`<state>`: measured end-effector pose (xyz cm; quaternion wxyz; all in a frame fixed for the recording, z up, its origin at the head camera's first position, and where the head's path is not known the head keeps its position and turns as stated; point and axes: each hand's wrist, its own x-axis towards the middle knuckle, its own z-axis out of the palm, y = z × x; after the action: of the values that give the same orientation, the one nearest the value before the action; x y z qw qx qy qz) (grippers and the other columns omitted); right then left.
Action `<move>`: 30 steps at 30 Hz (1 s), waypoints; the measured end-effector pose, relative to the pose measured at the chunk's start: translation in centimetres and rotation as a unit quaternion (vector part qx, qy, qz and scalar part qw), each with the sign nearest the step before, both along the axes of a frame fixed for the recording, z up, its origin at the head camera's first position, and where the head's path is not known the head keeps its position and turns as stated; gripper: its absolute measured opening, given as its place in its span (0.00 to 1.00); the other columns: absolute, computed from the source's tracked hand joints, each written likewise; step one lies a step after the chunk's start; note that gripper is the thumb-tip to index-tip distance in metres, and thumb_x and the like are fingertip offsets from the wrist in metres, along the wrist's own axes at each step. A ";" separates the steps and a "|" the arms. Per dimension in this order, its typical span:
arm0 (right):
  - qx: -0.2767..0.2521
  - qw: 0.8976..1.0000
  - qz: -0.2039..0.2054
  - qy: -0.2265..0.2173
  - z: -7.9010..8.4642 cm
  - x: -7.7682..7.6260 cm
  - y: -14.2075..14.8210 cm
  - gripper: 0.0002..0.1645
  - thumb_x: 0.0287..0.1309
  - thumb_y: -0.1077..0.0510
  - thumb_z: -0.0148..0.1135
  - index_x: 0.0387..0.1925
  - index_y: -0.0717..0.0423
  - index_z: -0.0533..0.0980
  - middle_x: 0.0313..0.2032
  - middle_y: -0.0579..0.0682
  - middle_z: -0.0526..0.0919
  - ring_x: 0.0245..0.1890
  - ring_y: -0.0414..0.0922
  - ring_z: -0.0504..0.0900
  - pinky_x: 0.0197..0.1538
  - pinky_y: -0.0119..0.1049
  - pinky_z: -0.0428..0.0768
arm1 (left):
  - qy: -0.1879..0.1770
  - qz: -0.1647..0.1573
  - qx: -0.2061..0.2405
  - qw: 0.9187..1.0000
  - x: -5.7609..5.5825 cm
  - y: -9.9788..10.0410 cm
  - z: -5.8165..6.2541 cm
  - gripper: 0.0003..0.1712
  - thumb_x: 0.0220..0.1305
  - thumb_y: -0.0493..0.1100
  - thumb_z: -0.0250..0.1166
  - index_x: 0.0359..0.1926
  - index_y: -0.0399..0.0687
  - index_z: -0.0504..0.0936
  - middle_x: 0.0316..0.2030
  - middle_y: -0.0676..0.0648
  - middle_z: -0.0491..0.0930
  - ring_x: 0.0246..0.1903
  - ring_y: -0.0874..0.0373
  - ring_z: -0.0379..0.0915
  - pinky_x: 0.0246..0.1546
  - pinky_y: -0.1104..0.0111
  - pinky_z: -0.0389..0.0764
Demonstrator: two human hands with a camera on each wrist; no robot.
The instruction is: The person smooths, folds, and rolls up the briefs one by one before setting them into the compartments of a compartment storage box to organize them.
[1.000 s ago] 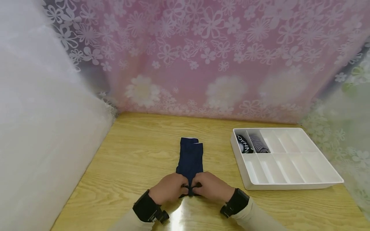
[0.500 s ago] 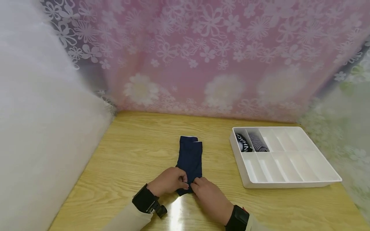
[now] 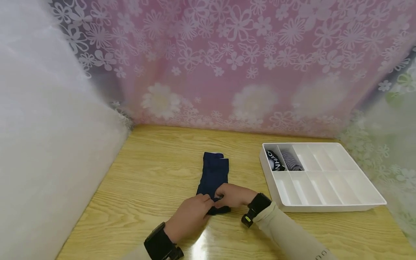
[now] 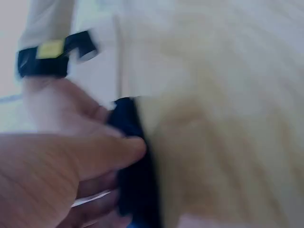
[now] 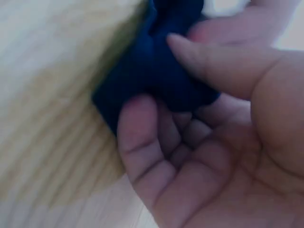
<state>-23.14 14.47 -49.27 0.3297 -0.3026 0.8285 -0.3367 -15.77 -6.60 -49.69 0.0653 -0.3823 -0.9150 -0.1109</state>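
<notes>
A pair of navy socks [image 3: 212, 177] lies flat near the middle of the table, one on top of the other, with the cuffs slightly offset at the far end. At the near end my left hand [image 3: 191, 216] pinches the fabric; its thumb lies over the dark sock cloth [image 4: 137, 185] in the left wrist view. From the right, my right hand [image 3: 235, 195] holds the same end. In the right wrist view its thumb and curled fingers close around the navy cloth [image 5: 147, 71]. Part of the toe end is hidden under both hands.
A white divided box [image 3: 328, 208] stands on the wooden table [image 3: 156, 173] at the right. Its far-left compartments hold a black item with white lettering [image 3: 275, 160] and a grey striped rolled item [image 3: 290, 160]. A pink floral curtain [image 3: 208, 72] hangs behind.
Both hands have shifted about the near end of the socks: the left came lower and nearer the middle, the right swung up and in from the side. The near end is now turned rightward.
</notes>
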 end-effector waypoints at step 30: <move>0.049 0.992 -0.007 0.114 0.8 -0.2 -0.7 0.09 0.67 0.64 0.66 0.29 0.54 0.84 0.22 0.40 0.75 0.21 0.36 0.70 0.29 0.31 0.69 | -0.011 0.021 -0.009 1.000 -2.6 -0.5 -0.6 0.14 0.62 0.47 0.77 0.47 0.49 0.88 0.39 0.53 0.82 0.38 0.59 0.77 0.41 0.68 0.80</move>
<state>-23.30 13.73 -48.43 0.2450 -0.3168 0.8784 -0.2609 -18.32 -7.13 -50.25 0.0547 -0.3619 -0.9246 -0.1055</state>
